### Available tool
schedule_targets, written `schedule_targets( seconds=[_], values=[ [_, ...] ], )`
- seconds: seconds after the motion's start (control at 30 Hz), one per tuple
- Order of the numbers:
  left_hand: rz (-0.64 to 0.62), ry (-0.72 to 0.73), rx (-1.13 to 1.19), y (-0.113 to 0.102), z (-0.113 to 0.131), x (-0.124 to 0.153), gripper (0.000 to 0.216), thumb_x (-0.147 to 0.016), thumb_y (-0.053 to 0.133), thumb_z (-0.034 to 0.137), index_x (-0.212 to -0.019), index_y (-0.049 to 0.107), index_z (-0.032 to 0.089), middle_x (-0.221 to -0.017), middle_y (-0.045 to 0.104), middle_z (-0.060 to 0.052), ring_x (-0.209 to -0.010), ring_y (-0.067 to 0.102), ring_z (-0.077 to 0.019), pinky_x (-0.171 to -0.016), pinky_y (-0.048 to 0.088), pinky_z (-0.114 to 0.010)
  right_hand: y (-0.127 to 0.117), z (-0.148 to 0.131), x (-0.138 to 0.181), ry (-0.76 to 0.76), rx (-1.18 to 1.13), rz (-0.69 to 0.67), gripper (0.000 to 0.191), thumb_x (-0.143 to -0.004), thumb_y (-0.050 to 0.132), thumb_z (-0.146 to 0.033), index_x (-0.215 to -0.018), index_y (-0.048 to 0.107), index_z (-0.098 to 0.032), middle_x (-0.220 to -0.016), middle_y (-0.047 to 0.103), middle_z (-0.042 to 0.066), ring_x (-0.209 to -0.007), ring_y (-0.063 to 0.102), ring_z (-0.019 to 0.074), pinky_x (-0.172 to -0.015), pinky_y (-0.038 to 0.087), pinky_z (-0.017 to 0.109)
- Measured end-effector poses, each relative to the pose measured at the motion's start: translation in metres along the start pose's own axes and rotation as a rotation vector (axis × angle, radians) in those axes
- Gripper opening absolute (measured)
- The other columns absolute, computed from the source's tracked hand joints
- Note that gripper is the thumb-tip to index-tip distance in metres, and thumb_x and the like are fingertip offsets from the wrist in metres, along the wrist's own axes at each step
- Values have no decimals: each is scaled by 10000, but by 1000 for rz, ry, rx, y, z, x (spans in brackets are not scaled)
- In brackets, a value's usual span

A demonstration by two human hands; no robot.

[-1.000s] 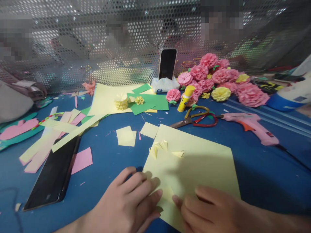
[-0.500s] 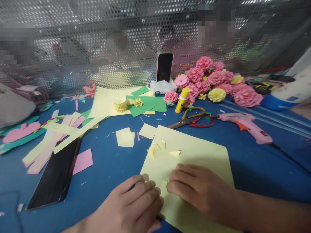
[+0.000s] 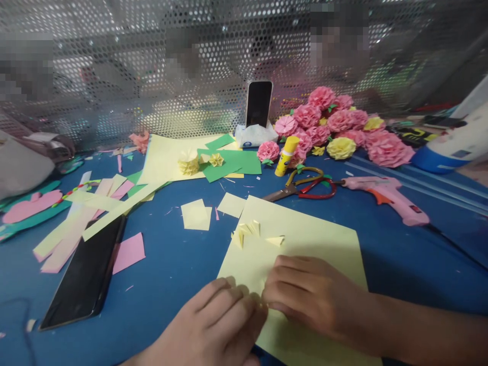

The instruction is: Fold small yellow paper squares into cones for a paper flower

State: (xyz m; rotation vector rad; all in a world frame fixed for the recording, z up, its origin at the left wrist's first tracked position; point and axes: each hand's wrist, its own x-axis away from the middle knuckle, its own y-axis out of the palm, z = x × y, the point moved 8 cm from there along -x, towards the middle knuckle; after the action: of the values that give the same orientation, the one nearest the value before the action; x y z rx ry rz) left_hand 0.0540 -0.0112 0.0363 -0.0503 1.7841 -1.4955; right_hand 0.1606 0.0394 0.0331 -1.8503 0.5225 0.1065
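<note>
Lying beneath right hand (image 3: 310,297): pale yellow paper sheet (image 3: 320,236).

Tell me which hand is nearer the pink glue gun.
Right. The right hand is left of the pink glue gun, closer to the camera; the left hand is farther left.

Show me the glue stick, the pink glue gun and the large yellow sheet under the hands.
Glue stick (image 3: 286,156), head view: middle of its body.
Pink glue gun (image 3: 392,189), head view: its pink body.
Large yellow sheet (image 3: 316,240), head view: bare upper part.
</note>
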Motion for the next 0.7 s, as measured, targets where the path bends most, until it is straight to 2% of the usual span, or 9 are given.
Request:
schedule_targets(
  seconds=[0.23, 0.4, 0.7],
  values=[
    [0, 15, -52, 2, 1, 3, 400, -1082, 348, 326, -1108, 714, 168, -995, 698, -19, -939, 621, -163, -958, 453, -317, -3, 10, -3, 68, -41, -34, 236, -1027, 416, -122, -890, 601, -175, -854, 621, 22, -783, 487, 162, -737, 372, 295],
    [-6, 8, -57, 1, 0, 4, 347, -1072, 395, 311, -1095, 720, 192, -979, 721, 9, -903, 619, -154, -947, 441, -310, -5, 6, -4, 13, -5, -2, 311, -1060, 356, -142, -948, 646, -162, -903, 653, 39, -793, 493, 164, -739, 384, 305],
    [-7, 11, -26, 1, -4, 3, 267, -1048, 474, 259, -1121, 722, 191, -1021, 738, 28, -968, 622, -142, -990, 431, -305, -13, -1, -2, -108, 128, 58, 309, -1058, 394, -127, -912, 666, -144, -882, 685, 23, -763, 529, 145, -693, 395, 306]
  ],
)
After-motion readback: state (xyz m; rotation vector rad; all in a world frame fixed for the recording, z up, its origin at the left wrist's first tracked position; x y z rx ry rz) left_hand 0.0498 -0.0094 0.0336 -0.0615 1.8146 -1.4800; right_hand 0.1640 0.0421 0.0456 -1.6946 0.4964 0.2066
